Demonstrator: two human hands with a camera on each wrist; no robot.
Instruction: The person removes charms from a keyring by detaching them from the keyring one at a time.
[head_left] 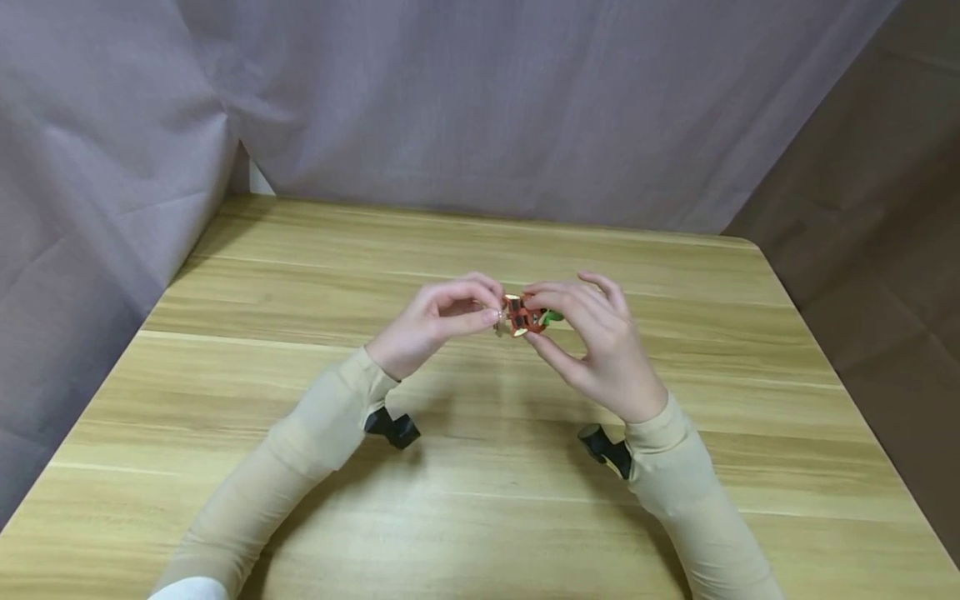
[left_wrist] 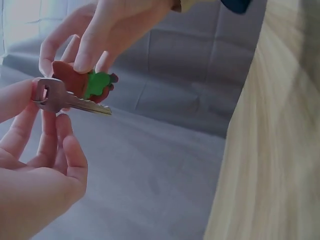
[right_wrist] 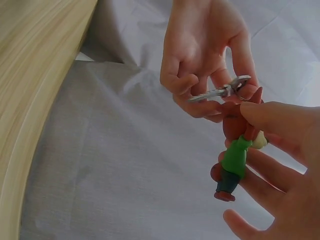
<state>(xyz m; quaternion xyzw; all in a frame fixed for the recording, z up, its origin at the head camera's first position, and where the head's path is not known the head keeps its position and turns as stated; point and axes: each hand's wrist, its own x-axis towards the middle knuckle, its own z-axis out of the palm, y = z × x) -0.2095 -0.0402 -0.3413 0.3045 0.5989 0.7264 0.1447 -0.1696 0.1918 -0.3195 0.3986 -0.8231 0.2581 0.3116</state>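
Observation:
A small figurine keychain (head_left: 528, 317) with a reddish-orange head, green top and dark trousers is held above the table. My right hand (head_left: 603, 342) pinches the figurine (right_wrist: 235, 157) by its head between thumb and fingers. On its left, my left hand (head_left: 442, 321) pinches the ring end by a silver key (left_wrist: 75, 101). The key hangs free beside the figurine, its toothed blade pointing away from the left fingertips. In the right wrist view the key (right_wrist: 220, 92) lies just in front of the left hand's fingers. The ring itself is mostly hidden by the fingertips.
A wood-grain table (head_left: 480, 517) lies beneath both hands. Grey curtains (head_left: 480, 108) hang behind and to the left, and a brown one (head_left: 877, 225) is on the right. Black wrist-camera mounts (head_left: 393, 429) stick out from the beige sleeves.

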